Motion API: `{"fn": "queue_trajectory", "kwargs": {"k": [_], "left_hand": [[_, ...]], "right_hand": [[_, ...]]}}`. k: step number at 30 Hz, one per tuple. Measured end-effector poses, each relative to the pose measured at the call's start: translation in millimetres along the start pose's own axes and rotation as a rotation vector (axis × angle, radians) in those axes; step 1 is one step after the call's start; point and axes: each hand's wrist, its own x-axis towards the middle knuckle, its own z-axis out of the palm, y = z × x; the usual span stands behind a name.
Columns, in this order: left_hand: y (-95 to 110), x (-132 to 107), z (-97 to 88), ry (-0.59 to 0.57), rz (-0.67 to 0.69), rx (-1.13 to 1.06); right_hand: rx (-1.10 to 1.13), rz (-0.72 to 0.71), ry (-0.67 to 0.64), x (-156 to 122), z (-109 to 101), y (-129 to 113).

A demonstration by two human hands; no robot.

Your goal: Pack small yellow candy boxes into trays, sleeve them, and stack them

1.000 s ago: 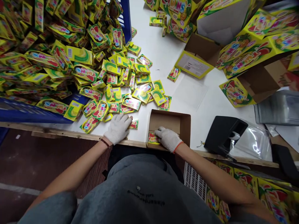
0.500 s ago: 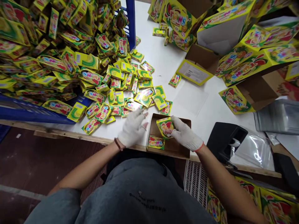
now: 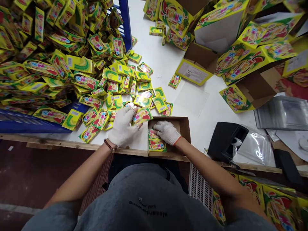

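My left hand (image 3: 122,128), in a white knit glove, pinches a small yellow-green fruit-print carton (image 3: 143,116) just left of the open brown-lined box (image 3: 184,126). Inside that box, at its left side, the gloved fingers of my right hand (image 3: 167,132) are closed on a second small carton (image 3: 151,134), partly covered by them. Right below it, face up in the box's near left corner, lies another small carton (image 3: 157,146). Loose cartons (image 3: 144,98) of the same print are spread behind my left hand.
A blue crate (image 3: 126,24) heaped with small cartons stands at the left. Larger printed boxes (image 3: 234,99), some open, crowd the back right. A black tape dispenser (image 3: 222,141) and clear plastic sleeves (image 3: 257,149) lie to the right, near the table's front edge (image 3: 134,152).
My right hand has lowered its carton into the box, behind the one lying there. My left hand, seen without a carton before, has picked one up. The view has shifted slightly.
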Motion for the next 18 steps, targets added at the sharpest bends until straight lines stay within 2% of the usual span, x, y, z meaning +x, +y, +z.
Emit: {"fn": "queue_trajectory", "kwargs": {"k": [4, 6, 7, 9, 10, 12, 14, 15, 18], "left_hand": [[43.2, -11.1, 13.8, 0.037, 0.203, -0.006], [56.2, -13.4, 26.3, 0.042, 0.248, -0.050], [59.3, -14.9, 33.3, 0.061, 0.212, -0.082], [58.6, -19.3, 47.8, 0.093, 0.041, -0.161], [55.4, -21.7, 54.8, 0.083, -0.063, -0.210], [46.2, -25.0, 65.8, -0.013, -0.216, -0.321], [38.2, -24.2, 69.4, -0.100, -0.256, -0.394], [36.4, -21.8, 67.8, -0.089, -0.248, -0.400], [44.0, -9.2, 52.7, 0.061, -0.217, -0.406]], "right_hand": [[0.522, -0.029, 0.338, -23.6, -27.4, 6.2], [0.587, -0.009, 0.400, -33.0, -37.0, 10.6], [0.566, 0.017, 0.420, -35.9, -39.3, 13.1], [0.499, 0.095, 0.459, -37.8, -38.4, 18.3], [0.481, 0.132, 0.475, -37.0, -35.7, 20.9], [0.470, 0.184, 0.482, -33.7, -28.8, 25.1], [0.469, 0.194, 0.481, -31.4, -24.1, 27.6], [0.474, 0.191, 0.494, -31.6, -23.5, 27.9], [0.600, 0.199, 0.557, -38.2, -28.2, 23.7]]}}
